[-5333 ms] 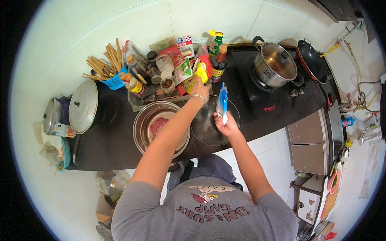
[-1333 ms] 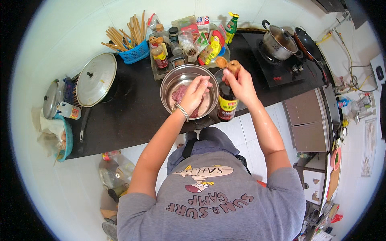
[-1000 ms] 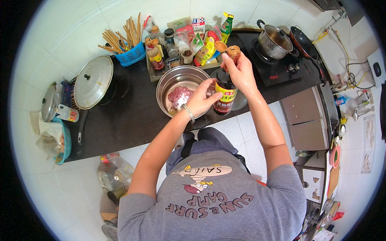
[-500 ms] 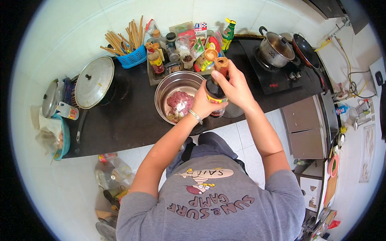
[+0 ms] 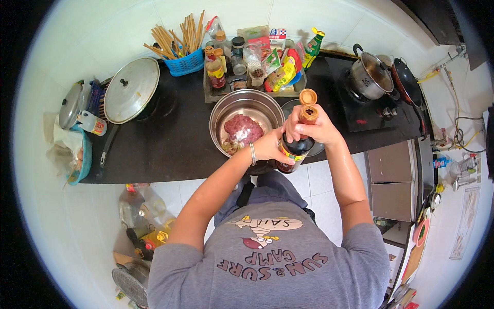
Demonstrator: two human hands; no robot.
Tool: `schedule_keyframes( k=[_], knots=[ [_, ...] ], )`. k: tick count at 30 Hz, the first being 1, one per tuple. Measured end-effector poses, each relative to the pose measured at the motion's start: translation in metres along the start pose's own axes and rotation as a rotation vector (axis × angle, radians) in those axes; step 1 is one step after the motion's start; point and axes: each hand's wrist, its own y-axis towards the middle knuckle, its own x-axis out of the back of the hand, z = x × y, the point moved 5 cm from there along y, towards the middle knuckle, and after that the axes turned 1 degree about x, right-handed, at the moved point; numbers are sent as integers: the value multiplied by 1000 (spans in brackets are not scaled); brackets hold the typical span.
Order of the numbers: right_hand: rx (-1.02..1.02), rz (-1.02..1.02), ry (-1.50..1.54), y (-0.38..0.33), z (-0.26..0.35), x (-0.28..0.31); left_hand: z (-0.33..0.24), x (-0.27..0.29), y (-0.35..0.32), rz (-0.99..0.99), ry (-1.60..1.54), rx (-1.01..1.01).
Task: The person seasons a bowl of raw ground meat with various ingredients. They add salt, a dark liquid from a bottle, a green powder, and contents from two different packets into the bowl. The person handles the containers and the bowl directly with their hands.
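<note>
Both my hands grip a dark sauce bottle (image 5: pixel 296 150) with a yellow-edged label, just right of a steel pot. My left hand (image 5: pixel 271 146) wraps round its body. My right hand (image 5: pixel 315 126) is closed about the neck, below the brown flip cap (image 5: pixel 307 97), which stands open. The bottle leans, its top away from me. Inside the steel pot (image 5: pixel 219 107) lies a lump of raw minced meat (image 5: pixel 243 129) with white powder on it and paler bits at its lower left. A round lid or plate (image 5: pixel 318 149) shows partly behind my right hand.
Behind the pot, a tray (image 5: pixel 210 95) holds seasoning jars, bottles and packets. A blue basket (image 5: pixel 184 65) of chopsticks stands left of it. A lidded wok (image 5: pixel 131 90) sits at left. On the right, a steel pot (image 5: pixel 368 82) stands on the cooktop (image 5: pixel 360 121), beside a black pan (image 5: pixel 404 77).
My hands and the bottle have come lower and nearer to me, slightly rightward. The cap now shows hinged open more plainly. The view has shifted, so the counter things appear farther right.
</note>
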Motion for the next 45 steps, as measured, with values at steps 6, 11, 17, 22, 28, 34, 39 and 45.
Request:
schedule_keyframes(
  k=[6,11,17,22,28,34,39,45],
  knots=[
    [-61,-316,-588,2,-11,-1,22,35,-19,-212,45,-101],
    [-311,-449,-1147,15,-41,5,64,92,-65,-613,69,3],
    [-480,-384,-1410,22,-64,-5,67,121,-110,-930,298,147],
    [-514,-380,-1423,20,-79,-5,69,116,-120,-958,496,102],
    [-504,-455,-1340,11,-83,-1,59,158,-101,-1093,614,35],
    [-486,-497,-1272,11,-66,-9,70,267,-42,-1214,682,234],
    [-521,-540,-1234,5,-59,-4,92,311,-16,-1230,851,426],
    [-458,-562,-1197,0,-51,1,114,334,9,-1096,838,435]
  ],
)
